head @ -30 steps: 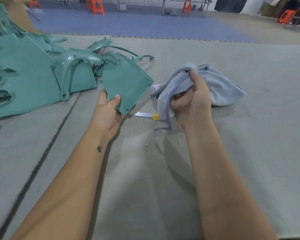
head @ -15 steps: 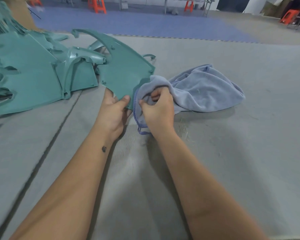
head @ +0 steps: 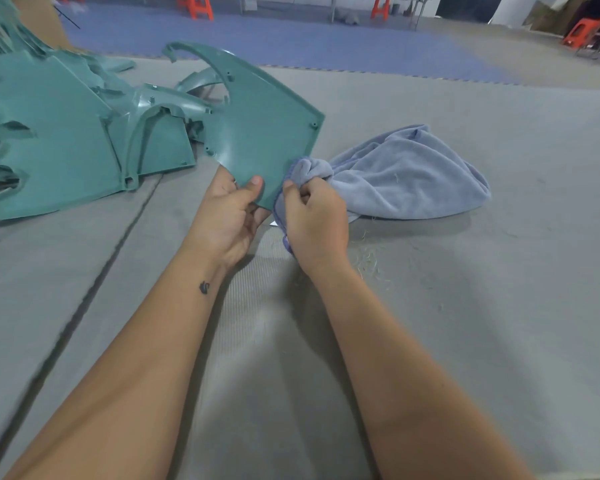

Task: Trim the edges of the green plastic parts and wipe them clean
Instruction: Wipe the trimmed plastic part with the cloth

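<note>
Matte teal-green plastic part (head: 260,133), flat, curved horn, small screw holes

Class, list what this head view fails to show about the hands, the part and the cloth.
- Left hand fingers: behind the green part.
- Cloth contact with the part: covered by the right hand.
- Pile of parts: cut off by the left edge.
- Stools: cut off at the top.

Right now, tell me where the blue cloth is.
In the head view the blue cloth lies on the grey mat, centre-right, one end bunched in the right hand against the edge of the green part held by the left hand.
</note>
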`<state>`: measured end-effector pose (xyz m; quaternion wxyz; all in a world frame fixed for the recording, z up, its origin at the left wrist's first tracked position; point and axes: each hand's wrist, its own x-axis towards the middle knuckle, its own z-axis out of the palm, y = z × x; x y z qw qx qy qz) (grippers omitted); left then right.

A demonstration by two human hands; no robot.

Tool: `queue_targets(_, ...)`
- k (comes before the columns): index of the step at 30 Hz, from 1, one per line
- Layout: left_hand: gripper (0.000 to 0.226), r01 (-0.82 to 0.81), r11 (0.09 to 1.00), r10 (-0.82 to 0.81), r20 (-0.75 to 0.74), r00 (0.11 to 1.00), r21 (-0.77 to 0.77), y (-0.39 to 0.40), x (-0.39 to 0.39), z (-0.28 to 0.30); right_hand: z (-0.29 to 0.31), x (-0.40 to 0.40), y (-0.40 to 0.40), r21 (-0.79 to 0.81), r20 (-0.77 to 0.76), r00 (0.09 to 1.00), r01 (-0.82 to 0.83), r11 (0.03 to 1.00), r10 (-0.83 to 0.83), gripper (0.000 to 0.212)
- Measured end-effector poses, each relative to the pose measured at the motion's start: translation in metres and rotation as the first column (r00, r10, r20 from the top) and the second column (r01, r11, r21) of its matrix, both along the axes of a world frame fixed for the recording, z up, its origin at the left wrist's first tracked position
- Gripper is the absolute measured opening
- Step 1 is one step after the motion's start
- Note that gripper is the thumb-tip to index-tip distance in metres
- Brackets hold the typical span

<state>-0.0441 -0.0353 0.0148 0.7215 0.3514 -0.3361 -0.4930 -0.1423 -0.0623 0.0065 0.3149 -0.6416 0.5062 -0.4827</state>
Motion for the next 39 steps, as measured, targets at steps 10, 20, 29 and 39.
queue_targets(10, 0.037, 0.035, 0.999, -0.039, 0.152, 0.988, 0.029, 0.002, -0.001, 0.003, 0.001, -0.005, -0.012, -0.053, 0.012, 0.996, 0.084, 0.995, -0.083, 0.041)
queue_targets(20, 0.035, 0.122, 0.984, -0.154, 0.27, 0.951, 0.133, 0.006, -0.007, -0.007, -0.002, -0.027, -0.038, 0.072, 0.303, 0.937, 0.161, 0.984, -0.175, 0.043)
queue_targets(29, 0.044, 0.096, 0.991, -0.118, 0.254, 0.96, 0.094, 0.013, 0.0, -0.005, 0.008, -0.066, -0.048, 0.325, 0.787, 0.564, -0.034, 0.945, -0.25, 0.026)
queue_targets(39, 0.061, 0.085, 0.993, -0.101, 0.206, 0.973, 0.085, 0.008, 0.006, -0.007, 0.018, -0.039, -0.025, 0.07, 0.768, 0.613, -0.369, 0.927, 0.186, 0.025)
